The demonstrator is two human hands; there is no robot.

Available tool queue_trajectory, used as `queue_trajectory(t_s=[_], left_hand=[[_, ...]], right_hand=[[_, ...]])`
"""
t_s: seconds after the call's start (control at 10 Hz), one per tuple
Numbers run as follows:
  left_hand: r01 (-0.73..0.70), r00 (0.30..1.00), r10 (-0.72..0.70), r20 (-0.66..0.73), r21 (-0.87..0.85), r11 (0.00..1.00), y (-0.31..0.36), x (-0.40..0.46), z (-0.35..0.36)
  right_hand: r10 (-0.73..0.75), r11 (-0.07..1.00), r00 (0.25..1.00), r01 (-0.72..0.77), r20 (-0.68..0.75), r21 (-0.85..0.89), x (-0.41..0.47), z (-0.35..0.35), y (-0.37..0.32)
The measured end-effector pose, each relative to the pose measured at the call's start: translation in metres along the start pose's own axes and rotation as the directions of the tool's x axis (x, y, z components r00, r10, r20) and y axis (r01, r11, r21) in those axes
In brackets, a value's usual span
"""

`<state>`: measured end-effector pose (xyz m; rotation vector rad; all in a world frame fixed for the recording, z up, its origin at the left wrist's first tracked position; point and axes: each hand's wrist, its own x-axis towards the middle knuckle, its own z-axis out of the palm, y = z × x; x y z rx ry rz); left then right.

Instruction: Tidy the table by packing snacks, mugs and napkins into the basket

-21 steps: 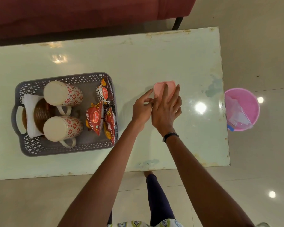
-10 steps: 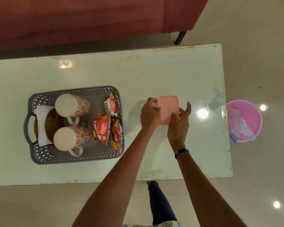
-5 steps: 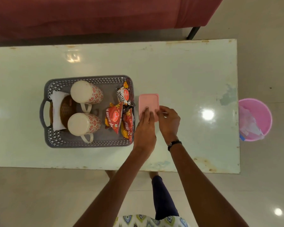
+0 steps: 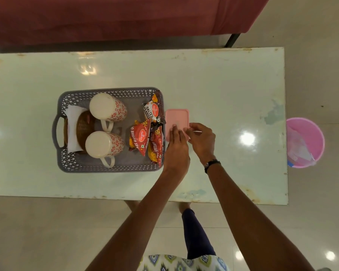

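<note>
With your left hand (image 4: 176,147) flat and ungripping on the pink box (image 4: 177,119) and your right hand (image 4: 201,140) pinching its corner, sliding could nudge the snack packets (image 4: 145,137) in the basket (image 4: 110,169).

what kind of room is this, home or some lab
Most likely a home living room: a low glass-topped table stands before a dark red sofa on a tiled floor, with a pink waste bin beside it.

arms bare, sleeveless as far as seen | right wrist: dark band (image 4: 212,163), maybe a watch | top (image 4: 182,263) at 6 o'clock: white, green-blue print | legging (image 4: 196,233): dark navy
</note>
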<state>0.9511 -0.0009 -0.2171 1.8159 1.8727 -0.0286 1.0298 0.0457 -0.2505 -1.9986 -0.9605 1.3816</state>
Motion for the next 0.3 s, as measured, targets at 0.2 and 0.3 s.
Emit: queue_trajectory(t_s=[0.2, 0.3], left_hand=[[-0.021, 1.000, 0.020, -0.014, -0.110, 0.994, -0.009, 0.001, -0.005], [-0.145, 0.984, 0.118, -0.136, -0.202, 0.969, -0.021, -0.009, -0.018]], right_hand=[[0.001, 0.999, 0.999, 0.001, 0.039, -0.054, -0.006, 0.000, -0.007], [-0.106, 0.992, 0.992, 0.101, -0.068, -0.081, -0.020, 0.002, -0.013]])
